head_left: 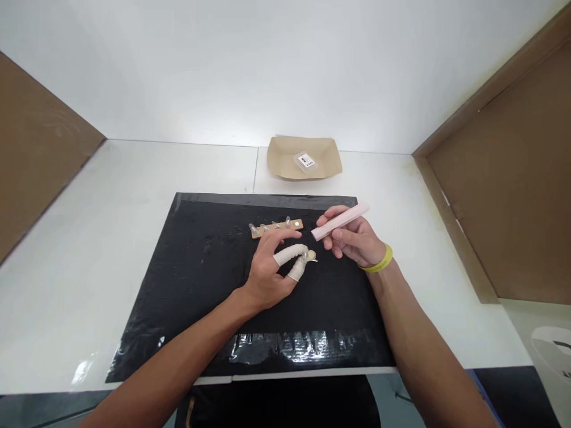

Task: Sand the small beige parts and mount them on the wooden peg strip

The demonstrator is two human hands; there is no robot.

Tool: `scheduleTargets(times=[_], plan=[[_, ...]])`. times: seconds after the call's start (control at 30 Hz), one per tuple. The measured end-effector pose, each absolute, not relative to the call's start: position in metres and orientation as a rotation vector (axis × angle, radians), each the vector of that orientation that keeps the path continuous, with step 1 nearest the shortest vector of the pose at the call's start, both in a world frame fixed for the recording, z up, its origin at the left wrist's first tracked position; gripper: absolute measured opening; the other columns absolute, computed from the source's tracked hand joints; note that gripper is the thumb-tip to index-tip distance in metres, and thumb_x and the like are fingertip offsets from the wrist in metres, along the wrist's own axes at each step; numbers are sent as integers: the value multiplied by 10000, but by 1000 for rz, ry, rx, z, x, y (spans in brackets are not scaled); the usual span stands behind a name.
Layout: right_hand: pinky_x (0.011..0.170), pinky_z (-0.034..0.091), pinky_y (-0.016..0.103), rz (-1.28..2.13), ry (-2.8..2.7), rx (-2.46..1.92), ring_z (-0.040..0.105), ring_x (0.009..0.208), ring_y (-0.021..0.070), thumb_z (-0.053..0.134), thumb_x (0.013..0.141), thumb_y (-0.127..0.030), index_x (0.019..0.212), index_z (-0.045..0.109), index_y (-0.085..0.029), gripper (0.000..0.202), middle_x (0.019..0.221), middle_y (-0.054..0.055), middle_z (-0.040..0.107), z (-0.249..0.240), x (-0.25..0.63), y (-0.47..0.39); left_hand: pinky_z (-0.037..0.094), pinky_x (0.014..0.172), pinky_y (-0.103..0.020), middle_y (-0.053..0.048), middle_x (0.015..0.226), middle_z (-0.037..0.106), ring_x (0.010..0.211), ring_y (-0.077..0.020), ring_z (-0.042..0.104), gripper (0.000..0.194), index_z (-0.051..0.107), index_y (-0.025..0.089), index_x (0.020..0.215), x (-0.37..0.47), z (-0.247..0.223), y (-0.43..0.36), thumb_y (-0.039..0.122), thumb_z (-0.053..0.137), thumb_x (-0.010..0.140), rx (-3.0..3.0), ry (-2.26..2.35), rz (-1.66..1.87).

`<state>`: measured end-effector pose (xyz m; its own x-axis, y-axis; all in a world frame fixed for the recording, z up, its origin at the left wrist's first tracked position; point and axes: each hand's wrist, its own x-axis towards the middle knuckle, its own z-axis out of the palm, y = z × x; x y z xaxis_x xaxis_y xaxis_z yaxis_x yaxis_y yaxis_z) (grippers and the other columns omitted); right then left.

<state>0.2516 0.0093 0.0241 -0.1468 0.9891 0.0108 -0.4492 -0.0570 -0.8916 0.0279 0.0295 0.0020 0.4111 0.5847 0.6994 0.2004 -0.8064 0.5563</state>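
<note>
My left hand [277, 261] wears pale finger covers on two fingers and pinches a small pale, roundish piece [311, 255] between their tips, above the black mat. To its right, my right hand [352, 238], with a yellow wristband, holds a long pale pink bar [339, 221] that slants up to the right. The bar's lower end is a short way from the small piece, not touching it. Just behind my left hand lies a narrow tan strip [292, 224] with several small clear, rounded pieces on it; my fingers hide part of its front edge.
The black mat [196, 273] lies on a white table [214, 169]. Behind it stands a brown card tray [279, 160] with a small clear labelled container [306, 161] inside. Brown panels [508, 178] rise at both sides, and a white wall is at the back.
</note>
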Motion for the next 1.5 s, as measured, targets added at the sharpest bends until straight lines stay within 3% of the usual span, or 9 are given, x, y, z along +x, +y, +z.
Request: scheduleTargets(times=[0.17, 0.37, 0.63, 0.87, 1.07, 1.13, 1.23, 1.4, 1.5], plan=[[455, 552, 110, 1424, -836, -772, 673, 658, 54, 837, 840, -221, 1135, 681, -257, 336, 1047, -33, 741, 30, 254, 7, 548, 849, -372, -112, 1167, 694, 1093, -237, 649, 252, 698, 190, 1064, 28, 2, 30, 60, 746, 854, 2261, 663, 1356], [533, 632, 195, 1436, -960, -876, 729, 675, 107, 842, 848, -211, 1178, 637, -241, 390, 1072, 14, 775, 39, 254, -8, 543, 873, -384, -105, 1179, 698, 1136, -247, 644, 244, 700, 198, 1060, 29, 2, 30, 59, 730, 861, 2232, 656, 1324], [616, 651, 217, 1329, -944, -841, 716, 682, 89, 762, 917, -175, 1217, 634, -264, 338, 1073, -5, 754, 36, 254, -37, 546, 878, -392, -99, 1186, 698, 1132, -242, 641, 241, 709, 208, 1058, 41, 3, 23, 61, 709, 867, 2139, 677, 1284], [691, 663, 256, 885, -920, -1036, 715, 713, 101, 672, 953, -87, 1212, 627, -290, 333, 1085, 1, 728, 49, 221, -83, 561, 897, -404, -93, 1231, 689, 1156, -243, 610, 200, 716, 229, 1035, 39, 18, 4, 98, 710, 885, 2100, 671, 1161], [704, 694, 333, 311, -1097, -1170, 755, 896, 178, 639, 896, 28, 1299, 652, -341, 547, 1131, 10, 748, 58, 178, -113, 572, 930, -431, -94, 1206, 711, 1148, -247, 600, 149, 734, 235, 999, 32, 22, -2, 125, 713, 901, 2094, 594, 1028], [679, 686, 317, 237, -1040, -1261, 747, 806, 156, 667, 905, -18, 1218, 697, -332, 443, 1093, -1, 753, 59, 175, -117, 565, 971, -449, -94, 1210, 713, 1161, -247, 592, 144, 743, 234, 989, 31, 20, -2, 124, 723, 899, 2087, 572, 995], [660, 667, 286, 300, -1110, -1354, 719, 663, 143, 668, 981, -271, 970, 764, -244, 100, 912, 17, 768, 58, 172, -122, 555, 1001, -460, -95, 1248, 705, 1192, -253, 574, 137, 758, 236, 978, 30, 19, -3, 129, 732, 897, 2062, 517, 941], [739, 666, 300, 223, -1135, -1360, 755, 800, 143, 613, 1040, -268, 1041, 727, -170, 151, 921, 38, 768, 60, 170, -133, 566, 963, -431, -94, 1200, 709, 1124, -234, 600, 132, 773, 229, 949, 31, 18, -2, 119, 742, 884, 2004, 491, 915], [735, 671, 306, 299, -1324, -1292, 751, 747, 146, 671, 999, -410, 891, 738, -195, 249, 844, 25, 765, 60, 170, -139, 579, 914, -404, -85, 1124, 712, 1008, -206, 628, 108, 776, 227, 932, 32, 14, 0, 140, 762, 870, 1950, 505, 907]])
